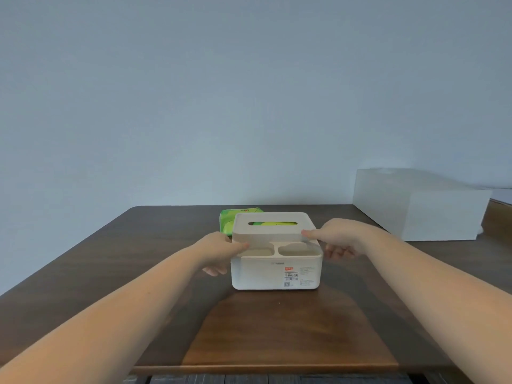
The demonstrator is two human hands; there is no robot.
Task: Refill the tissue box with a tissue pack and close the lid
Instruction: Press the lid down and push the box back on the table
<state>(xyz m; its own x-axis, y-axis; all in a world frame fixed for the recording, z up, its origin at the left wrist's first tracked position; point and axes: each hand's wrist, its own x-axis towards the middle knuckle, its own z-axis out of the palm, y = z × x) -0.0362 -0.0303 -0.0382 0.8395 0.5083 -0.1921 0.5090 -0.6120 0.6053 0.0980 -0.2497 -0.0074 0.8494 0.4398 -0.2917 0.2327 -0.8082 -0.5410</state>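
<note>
A white tissue box [263, 273] with front compartments stands in the middle of the dark wooden table [155, 273]. Its lid [273, 230], with an oval slot, is lifted and tilted above the box. My left hand [219, 252] grips the lid's left front corner, and my right hand [336, 239] grips its right front corner. A green tissue pack [228, 220] lies behind the box on the left; green also shows through the lid's slot.
A large white rectangular box [415, 206] sits at the table's back right. A plain pale wall stands behind the table. The table's near edge [263, 368] runs just below my forearms.
</note>
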